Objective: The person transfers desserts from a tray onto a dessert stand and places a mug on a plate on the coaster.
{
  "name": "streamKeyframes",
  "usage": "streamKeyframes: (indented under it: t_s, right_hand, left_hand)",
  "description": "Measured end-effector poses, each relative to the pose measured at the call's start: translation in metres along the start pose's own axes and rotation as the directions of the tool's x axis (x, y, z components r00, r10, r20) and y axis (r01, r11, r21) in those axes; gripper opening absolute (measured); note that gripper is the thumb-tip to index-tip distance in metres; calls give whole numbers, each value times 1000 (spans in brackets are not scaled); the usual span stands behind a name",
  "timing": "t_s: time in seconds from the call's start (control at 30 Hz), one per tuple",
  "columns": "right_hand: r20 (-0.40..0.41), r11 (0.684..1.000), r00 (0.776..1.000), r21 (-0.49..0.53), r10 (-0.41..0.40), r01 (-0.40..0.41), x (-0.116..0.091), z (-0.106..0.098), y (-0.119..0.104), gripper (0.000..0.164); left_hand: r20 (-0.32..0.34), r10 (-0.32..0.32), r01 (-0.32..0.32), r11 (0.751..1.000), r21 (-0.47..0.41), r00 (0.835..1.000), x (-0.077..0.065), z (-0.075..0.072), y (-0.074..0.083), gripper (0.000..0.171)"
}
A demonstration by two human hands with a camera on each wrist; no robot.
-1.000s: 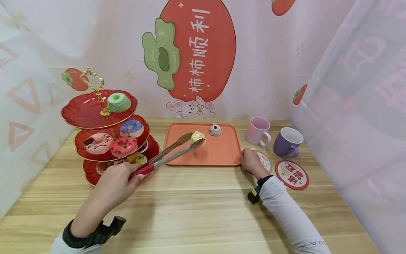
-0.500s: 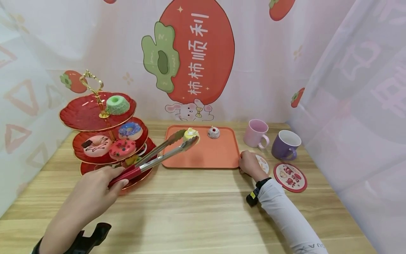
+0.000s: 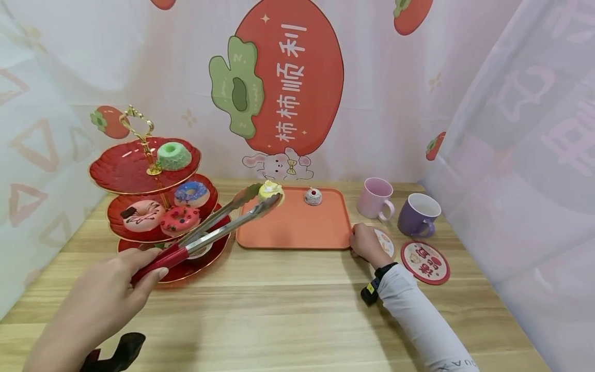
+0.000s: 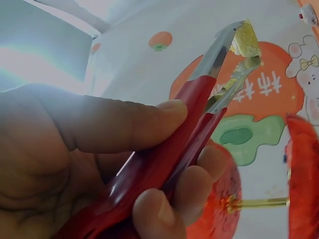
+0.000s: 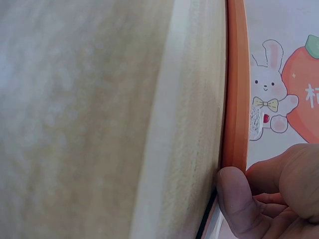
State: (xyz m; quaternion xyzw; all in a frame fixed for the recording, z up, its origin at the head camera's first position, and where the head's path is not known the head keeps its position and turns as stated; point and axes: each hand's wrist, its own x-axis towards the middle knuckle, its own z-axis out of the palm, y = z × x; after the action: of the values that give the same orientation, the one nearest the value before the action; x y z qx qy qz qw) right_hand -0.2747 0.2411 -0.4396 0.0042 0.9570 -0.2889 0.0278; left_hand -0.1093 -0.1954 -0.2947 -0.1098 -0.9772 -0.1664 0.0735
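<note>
My left hand (image 3: 88, 305) grips the red handles of a pair of metal tongs (image 3: 173, 258). Between the tongs' tips is a small yellow cake (image 3: 269, 190) with a pale topping, held over the left back part of the orange tray (image 3: 297, 227). In the left wrist view the thumb presses the handle (image 4: 187, 114) from one side and the fingers wrap round the other. My right hand (image 3: 367, 244) pinches the tray's front right corner, thumb on the rim (image 5: 237, 119) in the right wrist view. Toward the tray's back sits a white-speckled cake (image 3: 313, 197) with a cherry.
At left stands a three-tier red stand (image 3: 121, 168) with a green ring cake (image 3: 174, 156) on top and several donuts (image 3: 180, 220) below. Right of the tray are a pink mug (image 3: 374, 199), a purple mug (image 3: 418, 216) and two round coasters (image 3: 425, 262).
My left hand has drawn the tongs and yellow cake leftward, and the hand has come nearer to me. My right hand has stayed at the tray's corner.
</note>
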Motion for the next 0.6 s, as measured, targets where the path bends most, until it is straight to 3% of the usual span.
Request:
streamKeyframes:
  t_s: [0.17,0.37,0.6]
  right_hand:
    - [0,1000,1000,2,3,-3,-1,0,-1,28]
    - [0,1000,1000,-6,0,0,0,-2,-3,26]
    - [-11,1000,1000,-4,-14,14,0,-3,-3,25]
  left_hand:
    - [-63,13,-12,1000,19,998,-9,-6,-6,36]
    - [-203,92,-78,994,76,975,-17,-12,-19,32]
    - [-303,30,-22,999,30,953,-26,-16,-35,39]
